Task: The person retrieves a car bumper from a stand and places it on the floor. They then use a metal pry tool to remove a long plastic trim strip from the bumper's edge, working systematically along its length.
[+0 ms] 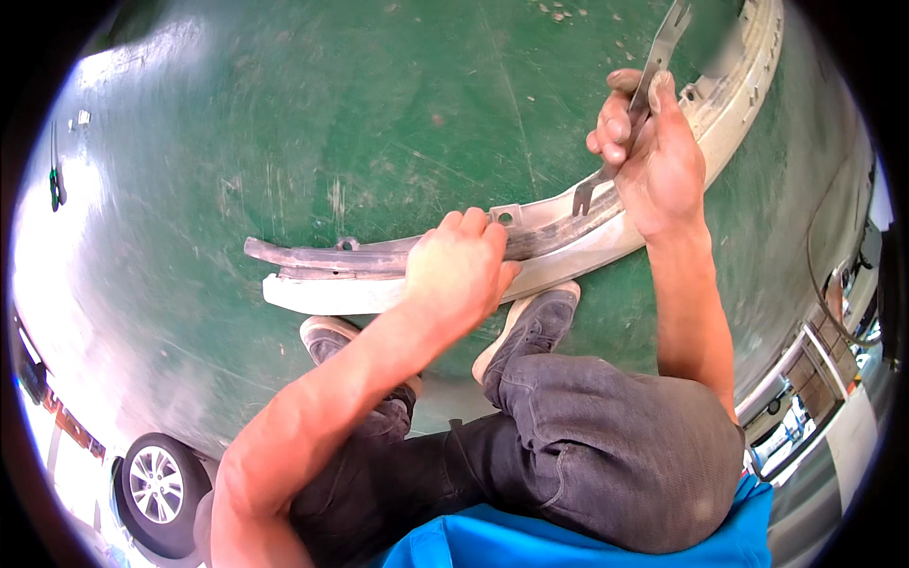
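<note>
A long curved white trim piece (587,248), possibly a bumper, lies on the green floor (426,133), with a grimy grey channel and small tabs along it. My left hand (454,270) is closed over its middle-left part, fingers curled on the channel. My right hand (653,156) grips a flat metal strip (666,43) raised diagonally over the piece, fingers and thumb around it. The strip's forked lower end (582,197) is at the channel; whether it touches cannot be told.
My shoes (537,322) and bent knee (644,445) are just below the piece. A dark-handled tool (56,185) lies at the far left. A wheel (153,483) stands at lower left. A hose (819,284) and a metal frame (824,360) are at the right.
</note>
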The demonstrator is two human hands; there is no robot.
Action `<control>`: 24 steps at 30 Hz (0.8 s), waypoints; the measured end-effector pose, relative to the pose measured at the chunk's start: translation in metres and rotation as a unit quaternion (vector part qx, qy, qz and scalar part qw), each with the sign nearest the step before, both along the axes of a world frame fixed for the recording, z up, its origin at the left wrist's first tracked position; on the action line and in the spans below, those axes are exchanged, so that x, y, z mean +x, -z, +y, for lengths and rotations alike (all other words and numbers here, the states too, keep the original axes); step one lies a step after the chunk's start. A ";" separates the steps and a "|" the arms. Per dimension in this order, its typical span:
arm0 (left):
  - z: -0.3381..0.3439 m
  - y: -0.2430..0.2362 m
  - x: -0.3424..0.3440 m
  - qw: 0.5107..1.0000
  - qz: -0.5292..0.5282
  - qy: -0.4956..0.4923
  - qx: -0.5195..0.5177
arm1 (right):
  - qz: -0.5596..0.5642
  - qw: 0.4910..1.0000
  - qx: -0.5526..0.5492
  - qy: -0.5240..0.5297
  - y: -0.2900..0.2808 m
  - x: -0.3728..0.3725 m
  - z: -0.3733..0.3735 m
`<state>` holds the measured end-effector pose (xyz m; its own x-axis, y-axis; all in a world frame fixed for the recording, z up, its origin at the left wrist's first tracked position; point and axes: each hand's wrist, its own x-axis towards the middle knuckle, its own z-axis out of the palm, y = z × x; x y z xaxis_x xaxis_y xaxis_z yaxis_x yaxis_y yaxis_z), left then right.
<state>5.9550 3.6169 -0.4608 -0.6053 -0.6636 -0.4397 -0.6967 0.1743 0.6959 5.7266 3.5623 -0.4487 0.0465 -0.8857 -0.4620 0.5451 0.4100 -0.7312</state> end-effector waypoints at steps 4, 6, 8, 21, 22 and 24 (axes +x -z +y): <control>0.007 0.005 -0.005 1.000 -0.013 -0.002 -0.012 | 0.020 0.999 0.040 -0.016 0.012 0.024 0.008; 0.006 0.003 -0.012 0.999 -0.022 -0.022 0.024 | 0.004 0.998 0.062 -0.027 0.016 0.029 0.010; 0.008 -0.001 -0.019 0.996 -0.026 -0.059 0.067 | -0.013 0.997 0.072 -0.020 0.024 0.028 0.013; 0.045 0.016 -0.020 0.974 0.128 -0.031 -0.182 | 0.011 0.992 0.119 -0.043 0.030 0.041 0.018; 0.046 0.019 -0.018 0.970 0.127 -0.017 -0.205 | 0.017 0.992 0.118 -0.039 0.028 0.043 0.019; 0.047 0.022 -0.016 0.968 0.133 -0.009 -0.212 | 0.031 0.992 0.115 -0.038 0.025 0.044 0.020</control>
<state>5.9393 3.6643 -0.4826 -0.6462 -0.7619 0.0432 -0.5089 0.4724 0.7196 5.7707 3.5827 -0.4741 0.0743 -0.7519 -0.6551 0.4632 0.6078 -0.6450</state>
